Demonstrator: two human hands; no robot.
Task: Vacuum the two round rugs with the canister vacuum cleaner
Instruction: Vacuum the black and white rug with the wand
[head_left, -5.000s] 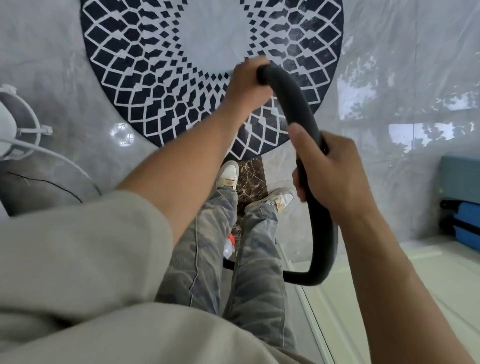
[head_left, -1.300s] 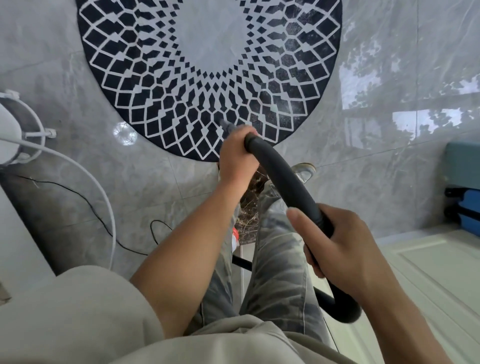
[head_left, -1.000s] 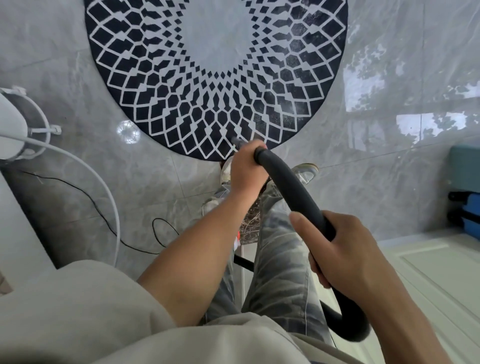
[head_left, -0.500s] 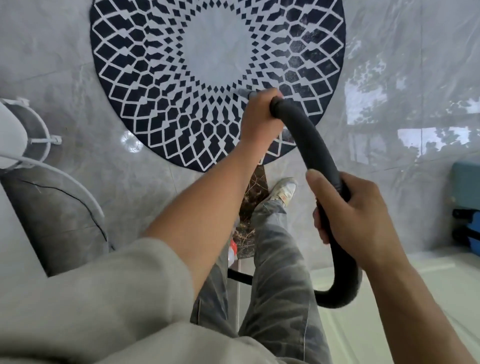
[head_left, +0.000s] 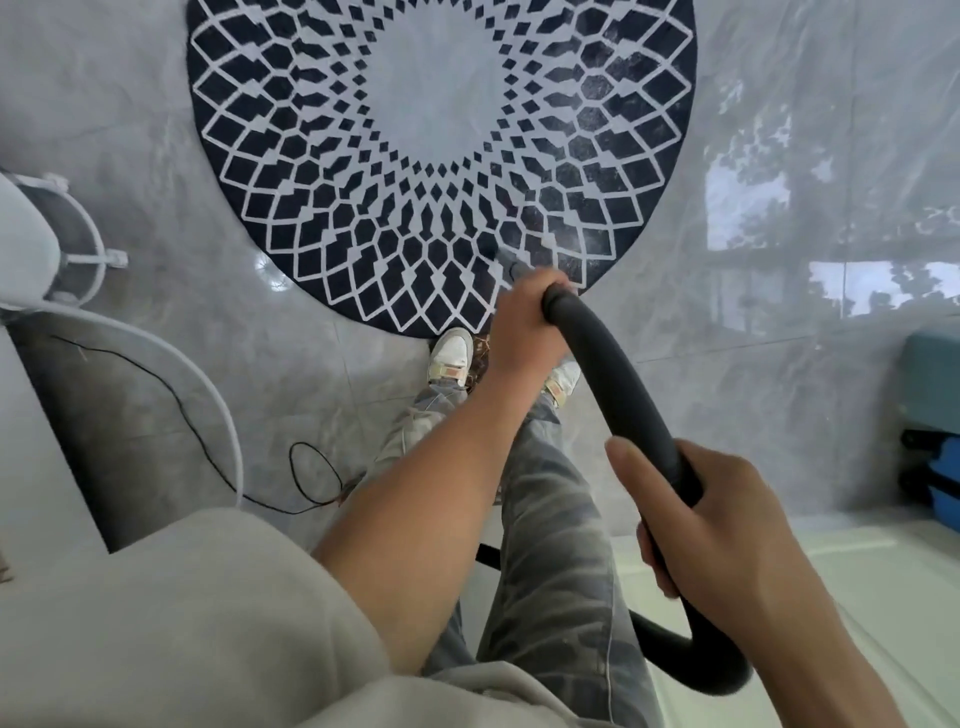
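A round dark blue rug (head_left: 441, 130) with a white lattice pattern and a pale centre lies on the grey tile floor ahead of my feet. My left hand (head_left: 522, 325) grips the front end of the black vacuum hose (head_left: 618, 384) over the rug's near edge. Further back, my right hand (head_left: 722, 525) grips the same hose, which curves down behind my right leg. A short grey piece of the wand tip pokes out past my left fingers; the nozzle end is hidden. No canister or second rug is in view.
A white round-based stand (head_left: 62, 249) with a curved white tube (head_left: 171, 364) sits at the left. A thin black cable (head_left: 306, 467) loops on the floor beside my left leg. Blue cases (head_left: 935, 415) stand at the right edge, near a pale raised surface (head_left: 883, 597).
Over the last half second my left hand and the hose end drew back from the rug's inner pattern to its near edge, and both my shoes now stand just off the rug.
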